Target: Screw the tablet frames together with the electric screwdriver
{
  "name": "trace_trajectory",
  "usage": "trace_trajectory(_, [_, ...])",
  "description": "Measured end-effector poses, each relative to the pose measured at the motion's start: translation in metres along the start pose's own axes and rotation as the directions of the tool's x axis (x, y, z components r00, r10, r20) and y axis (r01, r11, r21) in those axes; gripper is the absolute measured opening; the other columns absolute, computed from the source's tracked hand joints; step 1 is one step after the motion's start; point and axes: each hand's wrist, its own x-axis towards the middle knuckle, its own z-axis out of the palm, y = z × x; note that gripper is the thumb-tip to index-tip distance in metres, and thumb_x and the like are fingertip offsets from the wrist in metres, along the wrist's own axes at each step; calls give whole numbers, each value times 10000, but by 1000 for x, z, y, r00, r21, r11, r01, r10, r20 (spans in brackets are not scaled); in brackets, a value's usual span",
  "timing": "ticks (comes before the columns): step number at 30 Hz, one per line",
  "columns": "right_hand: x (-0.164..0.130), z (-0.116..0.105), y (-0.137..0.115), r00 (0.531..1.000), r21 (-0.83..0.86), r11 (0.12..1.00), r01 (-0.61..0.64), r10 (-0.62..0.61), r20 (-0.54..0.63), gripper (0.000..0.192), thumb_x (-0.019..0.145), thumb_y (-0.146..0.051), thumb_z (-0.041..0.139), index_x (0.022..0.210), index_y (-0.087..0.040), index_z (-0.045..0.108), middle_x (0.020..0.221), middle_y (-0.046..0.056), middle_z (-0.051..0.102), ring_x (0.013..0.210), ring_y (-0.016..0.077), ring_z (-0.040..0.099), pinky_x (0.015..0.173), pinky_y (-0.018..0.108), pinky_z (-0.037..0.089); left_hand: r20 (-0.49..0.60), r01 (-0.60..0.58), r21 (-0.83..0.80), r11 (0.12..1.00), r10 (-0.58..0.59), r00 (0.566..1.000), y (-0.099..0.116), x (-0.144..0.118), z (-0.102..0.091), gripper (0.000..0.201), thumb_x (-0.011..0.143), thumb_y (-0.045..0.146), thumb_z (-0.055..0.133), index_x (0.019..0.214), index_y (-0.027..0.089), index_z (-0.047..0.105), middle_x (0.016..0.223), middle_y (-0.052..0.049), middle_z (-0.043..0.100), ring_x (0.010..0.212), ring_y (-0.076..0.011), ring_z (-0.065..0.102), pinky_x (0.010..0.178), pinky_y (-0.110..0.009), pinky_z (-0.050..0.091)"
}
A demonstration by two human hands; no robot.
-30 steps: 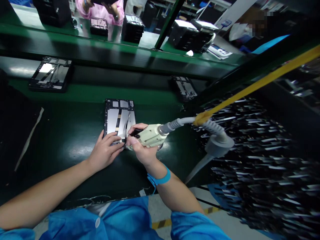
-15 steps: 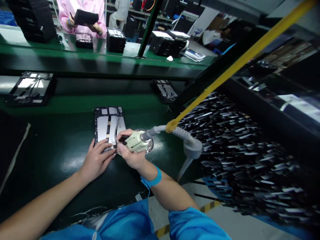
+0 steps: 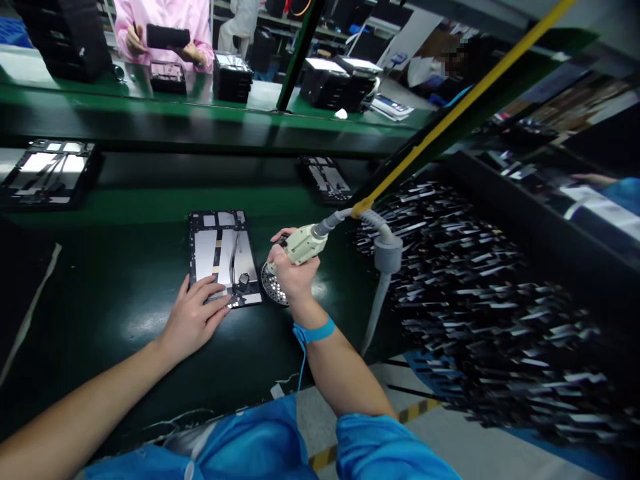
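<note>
An open tablet chassis (image 3: 220, 257) with silver plates and black frame lies on the dark green bench in front of me. My left hand (image 3: 193, 320) rests flat on its near left corner, holding it down. My right hand (image 3: 293, 273) grips a cream electric screwdriver (image 3: 303, 245), its tip pointing down over a small round screw dish (image 3: 273, 288) just right of the chassis. A grey cable (image 3: 383, 250) runs from the tool's back to a yellow hanging cord (image 3: 450, 113). A blue wrist strap (image 3: 313, 331) circles my right wrist.
More open chassis lie on the conveyor at far left (image 3: 45, 170) and centre back (image 3: 327, 179). Black stacks (image 3: 233, 77) stand on the far bench, where a person in pink (image 3: 163, 27) holds a dark device. A blurred rack of parts (image 3: 500, 300) fills the right.
My right hand has lifted the screwdriver off the chassis's near corner and moved right, over the screw dish. My left hand stays on the chassis.
</note>
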Motion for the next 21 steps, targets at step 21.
trace_trajectory(21, [0,1,-4,999,-3,999,-40,40,-6,238,816,-291,724,1011,-187,635,839,4,688,584,115,610,584,281,535,3,15,-15,1000,-15,1000,1,1,0,197,1013,250,598,1134,255,753,1230,-91,734,1308,-316,604,1158,-655,350])
